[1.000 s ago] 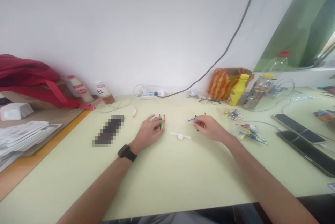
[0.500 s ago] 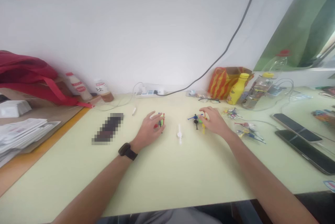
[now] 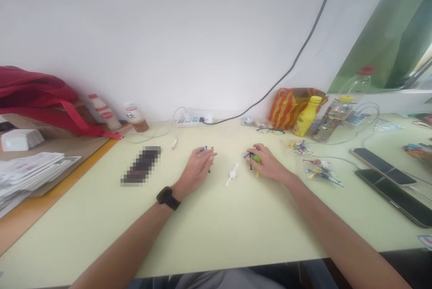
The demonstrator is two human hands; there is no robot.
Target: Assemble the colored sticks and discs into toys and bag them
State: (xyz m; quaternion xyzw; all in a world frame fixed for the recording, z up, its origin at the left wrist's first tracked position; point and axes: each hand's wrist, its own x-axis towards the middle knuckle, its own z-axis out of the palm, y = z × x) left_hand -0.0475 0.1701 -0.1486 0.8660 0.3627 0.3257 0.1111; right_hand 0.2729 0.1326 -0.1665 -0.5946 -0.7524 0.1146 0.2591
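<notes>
The left hand (image 3: pixel 196 166) is covering coloured pieces (image 3: pixel 206 148), the right hand (image 3: pixel 269 161) curling round a green piece (image 3: pixel 257 159) — fingers' grip unclear — while a white piece (image 3: pixel 232 174) is lying ungathered between them on the worktop (image 3: pixel 216 226).

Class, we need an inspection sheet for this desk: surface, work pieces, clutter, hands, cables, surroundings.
Surface: pale green desk top.
Work pieces: white piece lying between left hand and right hand; coloured parts at both hands, partly hidden.
Clutter: phones, bagged parts, yellow bottle to the right; papers left.
Hands: left over its parts, right curled at others; grips unclear.
Cables: dark cable running to power strip.
Surroundings: wall behind; co-workers: nothing seen.
</notes>
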